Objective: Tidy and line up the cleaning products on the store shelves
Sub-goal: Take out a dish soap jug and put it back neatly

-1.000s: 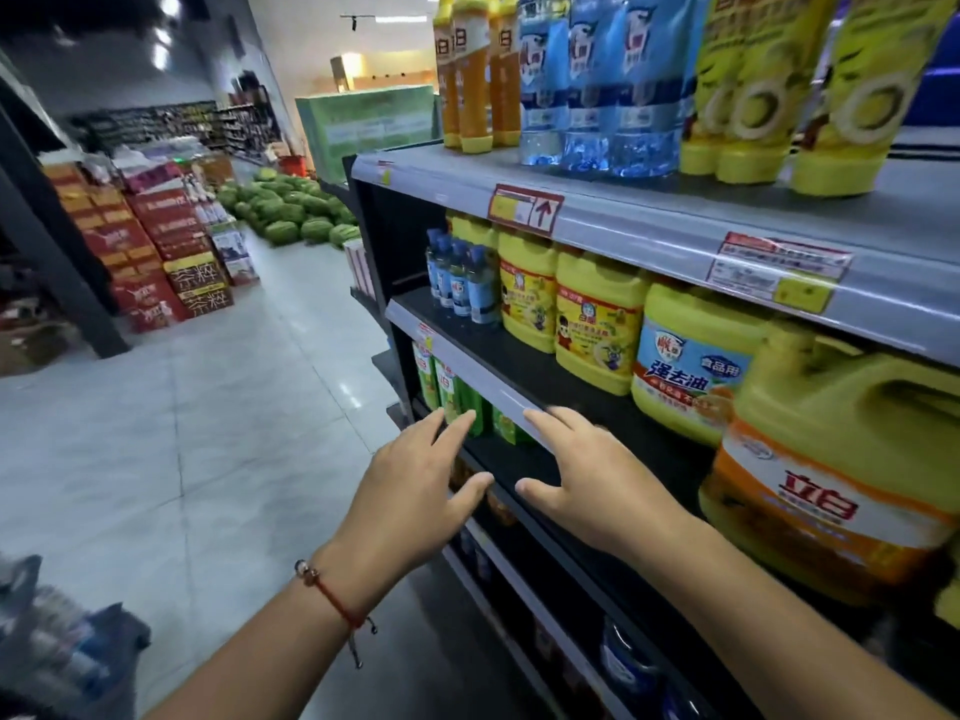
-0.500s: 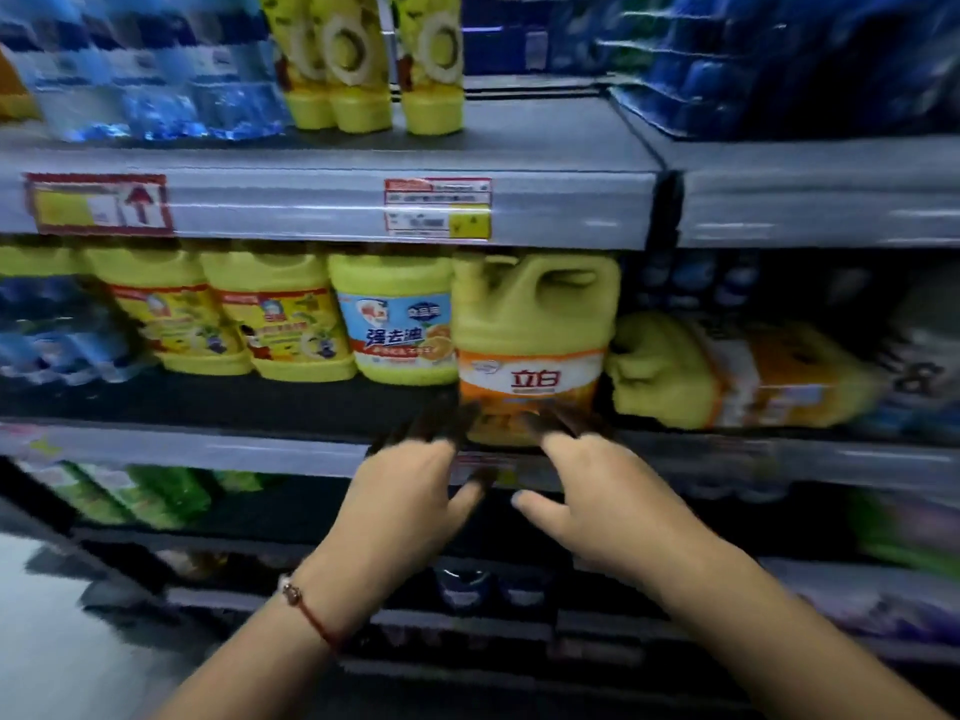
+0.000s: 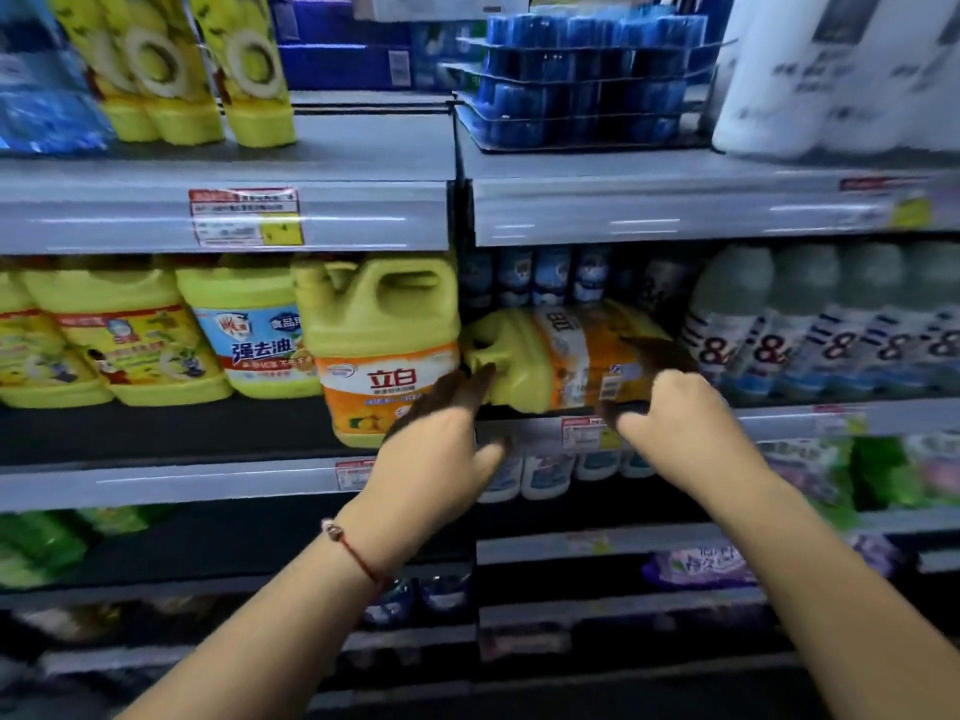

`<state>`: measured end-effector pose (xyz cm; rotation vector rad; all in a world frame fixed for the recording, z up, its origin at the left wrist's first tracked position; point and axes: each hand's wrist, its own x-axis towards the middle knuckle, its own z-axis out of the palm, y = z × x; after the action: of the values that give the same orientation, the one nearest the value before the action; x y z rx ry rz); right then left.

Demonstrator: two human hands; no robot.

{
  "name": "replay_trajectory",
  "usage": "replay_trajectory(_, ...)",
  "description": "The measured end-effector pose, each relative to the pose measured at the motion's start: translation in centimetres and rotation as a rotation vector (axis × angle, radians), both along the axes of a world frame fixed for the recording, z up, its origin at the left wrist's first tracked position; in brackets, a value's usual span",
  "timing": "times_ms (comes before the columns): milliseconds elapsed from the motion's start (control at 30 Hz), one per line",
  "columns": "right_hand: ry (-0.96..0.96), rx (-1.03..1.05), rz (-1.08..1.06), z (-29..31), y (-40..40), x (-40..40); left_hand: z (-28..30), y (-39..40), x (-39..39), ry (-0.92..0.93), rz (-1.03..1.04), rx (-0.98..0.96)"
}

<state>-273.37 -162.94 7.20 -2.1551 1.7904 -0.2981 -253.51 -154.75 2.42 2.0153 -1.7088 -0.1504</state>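
Head view has swung from the aisle to face the shelves square on, and both hands have come up to a toppled yellow jug (image 3: pixel 561 356) lying on its side at centre frame, beside an upright jug (image 3: pixel 379 350). Left hand (image 3: pixel 436 454) reaches its handle end, right hand (image 3: pixel 670 413) its base; the fingertips blur, so their grip is unclear. Standing it up looks next.

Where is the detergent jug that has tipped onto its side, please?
In the head view, the tipped jug lies centre-right on the middle shelf, right of the upright orange-label jug and left of the grey bottles, between both hands.
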Motion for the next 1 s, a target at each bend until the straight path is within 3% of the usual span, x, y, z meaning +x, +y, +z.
replay_trajectory(233, -0.153, 0.176, -0.058, -0.7, -3.0, -0.7, -1.1, -3.0, -3.5, 0.375, 0.161, -0.080)
replay_trajectory(433, -0.340, 0.228, -0.130, -1.6, -3.7, -0.4, -1.6, -5.6, -5.5, 0.971, 0.360, -0.274)
replay_trajectory(533, -0.456, 0.263, -0.124, -2.1, -3.1, -0.5, -1.0, -6.2, -5.7, 1.051, 0.422, -0.378)
replay_trajectory(700, -0.496, 0.305, -0.110, -2.6, -3.0, -0.9, -0.9, -6.0, -5.9, 1.259, 0.480, -0.373)
replay_trajectory(800, -0.455, 0.280, -0.120, -2.6, -3.2, -1.2, -0.3, -5.3, -6.6, 1.301, 0.488, -0.399)
replay_trajectory(1000, -0.655, 0.185, -0.175, -2.1, -3.2, -2.1, 0.8, -4.5, -7.1, 1.286, 0.431, -0.440)
